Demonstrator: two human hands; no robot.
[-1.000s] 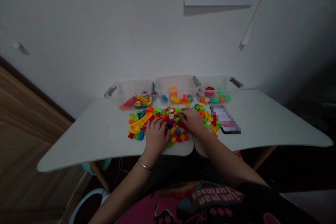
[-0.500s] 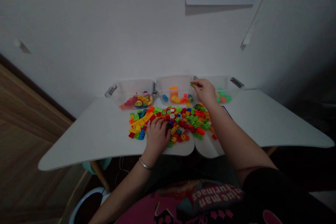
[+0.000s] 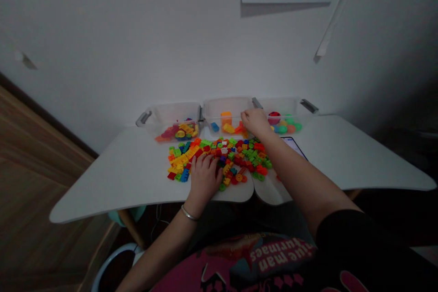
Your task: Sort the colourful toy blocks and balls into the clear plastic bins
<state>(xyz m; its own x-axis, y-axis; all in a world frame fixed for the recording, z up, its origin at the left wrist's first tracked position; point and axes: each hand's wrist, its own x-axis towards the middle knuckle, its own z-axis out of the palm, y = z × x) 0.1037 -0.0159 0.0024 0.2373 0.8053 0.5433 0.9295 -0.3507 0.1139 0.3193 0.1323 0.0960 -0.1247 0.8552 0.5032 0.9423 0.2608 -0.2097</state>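
Note:
My left hand (image 3: 204, 174) lies palm down on a heap of colourful toy building bricks (image 3: 185, 159), its fingers spread apart and holding nothing. Bricks show all round it in yellow, red, green, blue and orange. My right hand (image 3: 256, 122) is at the right side of the middle clear plastic bin (image 3: 209, 110), over its front wall. Its fingers are curled together and point down and left; whatever they hold, if anything, is hidden. Inside that bin are an orange block (image 3: 226, 118), a blue brick (image 3: 215, 127) and other yellow and orange pieces.
A left clear bin (image 3: 164, 112) holds red and yellow pieces; a right clear bin (image 3: 290, 106) holds green, orange and red ones. A phone (image 3: 294, 147) lies partly behind my right forearm. The white table (image 3: 112, 178) has a notched front edge. A wall stands behind.
My right hand has moved left and down towards the middle bin; the small green piece once pinched in it no longer shows. More of the phone and right bin is visible. My left hand stays put.

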